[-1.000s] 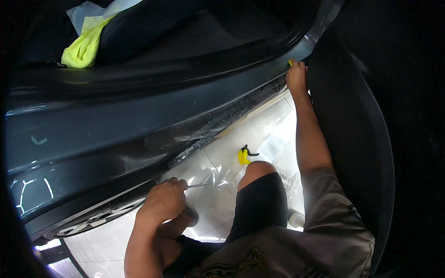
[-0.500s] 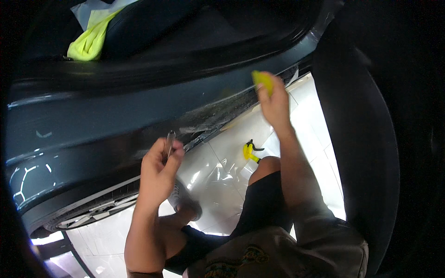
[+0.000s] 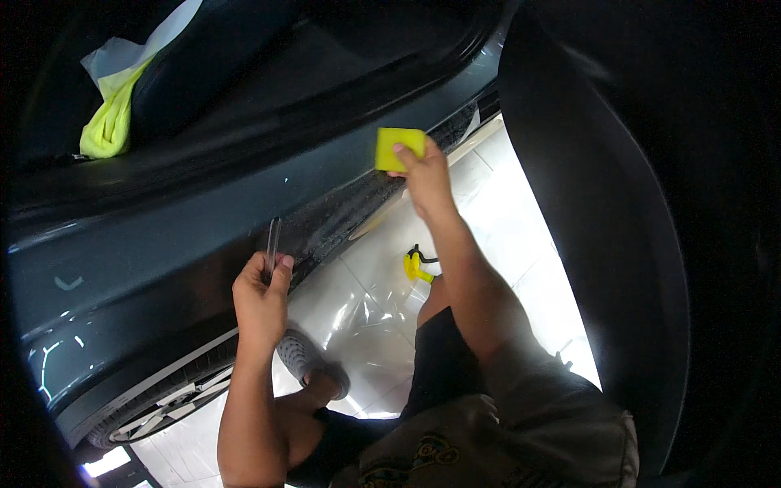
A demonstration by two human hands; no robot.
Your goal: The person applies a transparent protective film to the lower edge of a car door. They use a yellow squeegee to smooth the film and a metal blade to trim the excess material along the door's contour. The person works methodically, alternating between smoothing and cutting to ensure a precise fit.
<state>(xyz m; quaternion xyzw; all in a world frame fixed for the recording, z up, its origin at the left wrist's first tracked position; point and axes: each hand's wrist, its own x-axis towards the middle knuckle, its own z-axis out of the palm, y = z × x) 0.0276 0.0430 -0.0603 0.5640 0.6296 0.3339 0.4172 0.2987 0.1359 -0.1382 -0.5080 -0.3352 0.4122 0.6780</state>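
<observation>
Yellow scraper card (image 3: pixel 390 140), square & a bit blurred, is over the lower edge of the car's door sill (image 3: pixel 203 195); can't tell if it touches. R hand (image 3: pixel 429 179) pinches it, thumb on near face, other fingers mostly hidden behind. L hand (image 3: pixel 260 297), in front of the sill's lower L stretch, grips a slim see-thru stick (image 3: pixel 274 237) btw thumb & curled fingers; lower end hidden in the grip, exact type unclear. Below sill: trigger sprayer (image 3: pixel 413 264), yellow/blk head, bottle mostly hidden by the leg; grey shoe (image 3: pixel 297 355); wheel (image 3: pixel 183 398), upper part covered by bodywork. Above sill's L end: neon-yellow cloth (image 3: pixel 108 128) w/ pale sheet (image 3: pixel 167 28), sheet cut off at frame top. R of sill: car door (image 3: pixel 598 203), mostly lost in shadow.
</observation>
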